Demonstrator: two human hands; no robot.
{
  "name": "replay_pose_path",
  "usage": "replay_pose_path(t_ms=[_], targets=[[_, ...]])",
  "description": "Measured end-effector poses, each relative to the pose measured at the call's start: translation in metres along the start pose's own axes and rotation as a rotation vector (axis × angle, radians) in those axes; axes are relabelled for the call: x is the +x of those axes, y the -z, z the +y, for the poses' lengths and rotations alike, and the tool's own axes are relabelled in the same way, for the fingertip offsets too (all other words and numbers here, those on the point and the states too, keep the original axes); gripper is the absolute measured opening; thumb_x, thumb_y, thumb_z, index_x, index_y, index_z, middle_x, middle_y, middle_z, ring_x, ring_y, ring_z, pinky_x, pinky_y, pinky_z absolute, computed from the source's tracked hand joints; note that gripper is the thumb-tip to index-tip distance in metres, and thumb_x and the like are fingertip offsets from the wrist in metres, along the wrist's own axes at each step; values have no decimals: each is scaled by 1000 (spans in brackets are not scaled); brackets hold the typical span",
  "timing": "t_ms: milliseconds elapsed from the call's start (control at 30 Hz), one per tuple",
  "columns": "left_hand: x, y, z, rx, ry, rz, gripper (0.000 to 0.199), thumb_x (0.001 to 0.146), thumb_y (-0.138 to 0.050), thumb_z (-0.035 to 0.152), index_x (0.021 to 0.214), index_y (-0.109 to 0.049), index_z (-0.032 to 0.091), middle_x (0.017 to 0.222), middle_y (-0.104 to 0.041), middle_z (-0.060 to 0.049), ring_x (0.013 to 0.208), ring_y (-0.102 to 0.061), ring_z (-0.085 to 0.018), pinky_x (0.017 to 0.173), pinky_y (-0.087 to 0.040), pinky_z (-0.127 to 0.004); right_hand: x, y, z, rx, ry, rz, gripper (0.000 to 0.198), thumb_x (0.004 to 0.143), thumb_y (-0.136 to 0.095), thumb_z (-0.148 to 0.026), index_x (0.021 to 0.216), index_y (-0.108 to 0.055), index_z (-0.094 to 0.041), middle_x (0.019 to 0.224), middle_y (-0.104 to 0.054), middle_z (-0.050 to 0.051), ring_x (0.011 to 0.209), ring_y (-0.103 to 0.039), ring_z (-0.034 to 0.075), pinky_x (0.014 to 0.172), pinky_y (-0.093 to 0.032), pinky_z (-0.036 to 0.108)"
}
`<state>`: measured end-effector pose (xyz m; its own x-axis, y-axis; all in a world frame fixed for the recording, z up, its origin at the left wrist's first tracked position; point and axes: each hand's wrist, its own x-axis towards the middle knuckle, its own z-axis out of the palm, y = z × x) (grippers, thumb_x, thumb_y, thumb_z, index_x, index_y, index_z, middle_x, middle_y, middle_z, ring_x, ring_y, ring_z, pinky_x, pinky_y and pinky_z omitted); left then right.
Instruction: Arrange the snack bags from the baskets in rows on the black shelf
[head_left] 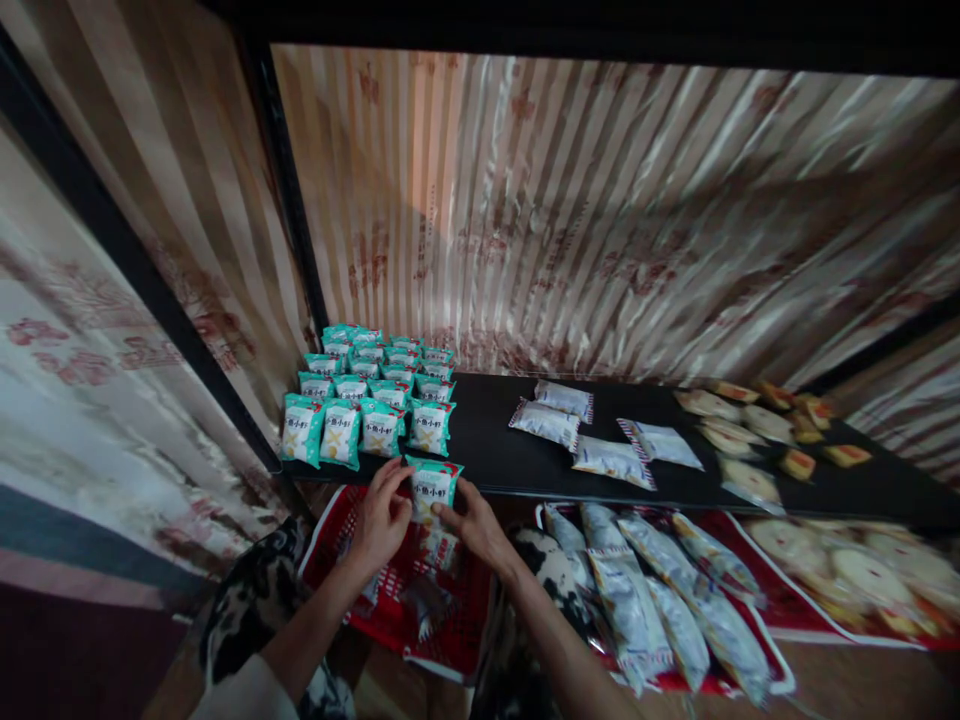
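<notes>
Between my two hands, just in front of the shelf edge, is a small teal-and-white snack bag (433,484) with dark lettering, held upright. My right hand (474,522) grips its right side, thumb across the front. At its upper left edge, my left hand (383,510) touches the bag with curled fingers. Matching snack bags (341,432) stand in several rows on the left end of the black shelf (480,430). Below my hands, a red basket (457,640) holds a few more packets (431,603), partly hidden by my hands and arms.
Several white-and-blue packets (545,423) lie mid-shelf, with round flat packs (750,480) and small yellow-red packets (847,455) farther right. Below stand a second red basket of long silvery bags (679,625) and another with round packs (862,575). A black post (289,180) rises at left.
</notes>
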<state>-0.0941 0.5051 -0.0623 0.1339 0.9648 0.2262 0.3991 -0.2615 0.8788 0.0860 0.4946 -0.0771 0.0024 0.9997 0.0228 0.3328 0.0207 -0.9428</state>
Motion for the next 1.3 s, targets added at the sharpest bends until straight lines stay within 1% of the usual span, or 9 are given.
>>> replay_pose_path(t_ms=[67, 200, 333, 600, 767, 933, 1000, 1133, 1300], targets=[[-5, -4, -1, 31, -11, 6, 49, 73, -44, 8, 118, -55, 23, 137, -43, -8, 123, -45, -20, 92, -48, -32, 9, 1, 1, -35, 36, 71, 48, 71, -64, -39, 114, -59, -17, 112, -64, 9, 104, -57, 26, 94, -42, 41], [-13, -15, -8, 42, 2, -70, 50, 73, -44, 9, 121, -51, 21, 140, -39, -10, 118, -49, -20, 86, -52, -30, 27, -1, 2, -49, 43, 193, 58, 72, -63, -42, 123, -52, -18, 120, -61, 9, 111, -54, 27, 97, -40, 42], [-15, -25, -19, 67, -27, -85, 51, 72, -44, 8, 121, -50, 19, 139, -40, -11, 124, -44, -22, 90, -51, -33, 41, -8, 6, -56, 39, 275, 66, 72, -63, -44, 130, -44, -16, 125, -58, 12, 114, -53, 27, 98, -40, 42], [-5, -38, -36, 115, -50, -63, 52, 71, -44, 7, 121, -50, 18, 140, -39, -11, 130, -38, -22, 102, -42, -39, 57, -21, 16, -66, 71, 307, 60, 76, -58, -45, 127, -43, -17, 120, -61, 11, 109, -57, 25, 95, -44, 40], [-1, -42, -44, 146, -30, -41, 51, 71, -44, 7, 120, -52, 17, 138, -41, -12, 129, -39, -23, 104, -40, -40, 59, -26, 22, -105, 109, 370, 59, 77, -56, -47, 127, -45, -16, 122, -59, 12, 113, -54, 26, 98, -41, 41], [7, -39, -46, 202, 35, 156, 48, 72, -42, 7, 119, -53, 15, 134, -42, -13, 124, -44, -23, 106, -37, -40, 62, -29, 28, -149, 141, 403, 64, 78, -53, -51, 127, -44, -10, 125, -54, 17, 117, -50, 28, 100, -38, 43], [10, -38, -46, 233, 67, 209, 47, 73, -42, 7, 118, -54, 15, 133, -43, -13, 123, -45, -24, 106, -37, -41, 64, -31, 29, -170, 142, 407, 65, 78, -53, -53, 126, -44, -10, 124, -54, 17, 116, -50, 28, 99, -39, 43], [11, -38, -44, 251, 69, 176, 46, 76, -41, 9, 120, -53, 17, 132, -45, -11, 124, -44, -22, 106, -37, -40, 66, -34, 29, -209, 157, 375, 64, 79, -51, -53, 126, -44, -11, 121, -55, 17, 114, -51, 28, 97, -40, 43], [11, -48, -41, 256, 22, 158, 44, 82, -41, 15, 125, -48, 19, 133, -43, -11, 124, -43, -22, 105, -38, -40, 66, -33, 31, -256, 175, 367, 59, 81, -50, -51, 125, -45, -12, 117, -55, 16, 110, -53, 27, 95, -42, 41]])
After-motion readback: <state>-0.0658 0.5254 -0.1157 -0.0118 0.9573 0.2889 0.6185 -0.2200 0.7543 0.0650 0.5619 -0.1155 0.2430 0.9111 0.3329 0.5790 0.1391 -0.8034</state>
